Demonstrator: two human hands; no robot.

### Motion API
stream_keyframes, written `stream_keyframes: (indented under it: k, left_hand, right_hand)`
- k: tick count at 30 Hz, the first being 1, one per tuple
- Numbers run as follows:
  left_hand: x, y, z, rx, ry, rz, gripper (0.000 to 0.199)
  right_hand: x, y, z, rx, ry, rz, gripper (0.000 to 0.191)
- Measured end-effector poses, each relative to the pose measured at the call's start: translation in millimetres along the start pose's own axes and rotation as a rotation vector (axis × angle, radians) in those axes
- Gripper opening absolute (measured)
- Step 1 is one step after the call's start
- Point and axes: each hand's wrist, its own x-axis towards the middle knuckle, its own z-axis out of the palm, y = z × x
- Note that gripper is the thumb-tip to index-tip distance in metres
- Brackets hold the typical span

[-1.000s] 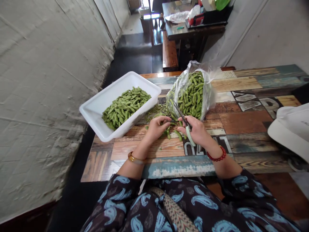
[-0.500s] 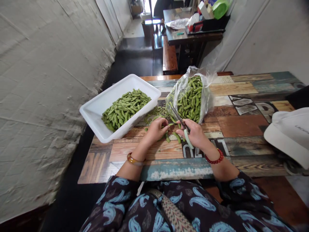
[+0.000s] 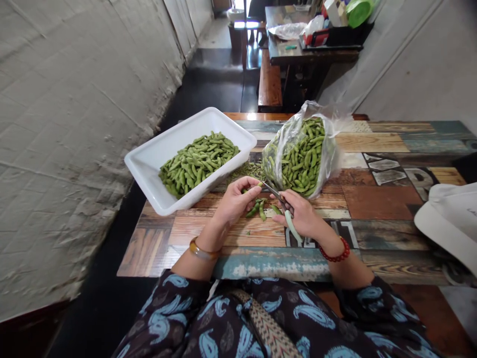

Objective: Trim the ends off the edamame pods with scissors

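Between the thumb and fingers of my left hand [image 3: 237,200] is a green edamame pod [image 3: 260,184], mostly covered by the fingers. My right hand [image 3: 301,213] grips scissors [image 3: 293,227] with a pale green handle, and their blade tips meet the end of that pod. Several loose pods [image 3: 262,210] lie on the table just below the hands. A white plastic tub [image 3: 143,166] at the left holds a heap of pods [image 3: 197,161]. Behind my right hand, a clear plastic bag [image 3: 289,130] lies open, full of more pods [image 3: 307,154]. Small green trimmings [image 3: 250,170] are scattered between tub and bag.
The table [image 3: 376,201] has a patchwork wood pattern. A white cap [image 3: 449,214] lies at its right end. Beyond are a bench [image 3: 270,82] and another table [image 3: 278,52] with boxes and a green plastic item [image 3: 358,12]. A rough white wall [image 3: 74,99] runs along the left.
The scissors' tips have come to the pod in my left hand, and their blades look closer together. My hands have drawn nearer each other. The whole view has shifted slightly.
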Motion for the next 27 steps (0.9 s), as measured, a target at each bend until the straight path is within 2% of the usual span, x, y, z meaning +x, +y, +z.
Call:
stream_keyframes:
  k: [9,13,23,27]
  left_hand:
    - [-1.9,-0.6,7.6,0.208,0.006,0.151,0.027]
    - [-1.8,-1.9,6.6,0.184,0.034,0.159,0.026]
    - [-1.0,-5.9,9.4,0.259,-0.043,0.172,0.028]
    - [-1.3,-4.0,9.6,0.286,-0.033,0.179,0.033]
  right_hand:
    - [-0.7,-1.9,4.1,-0.041,0.013,-0.011,0.043]
    - [0.2,-4.5,1.6,-0.052,0.0,0.007,0.039]
    - [-0.6,-7.2,3.8,-0.036,-0.014,-0.03,0.039]
    - [-1.4,-5.5,4.9,-0.056,-0.011,-0.06,0.033]
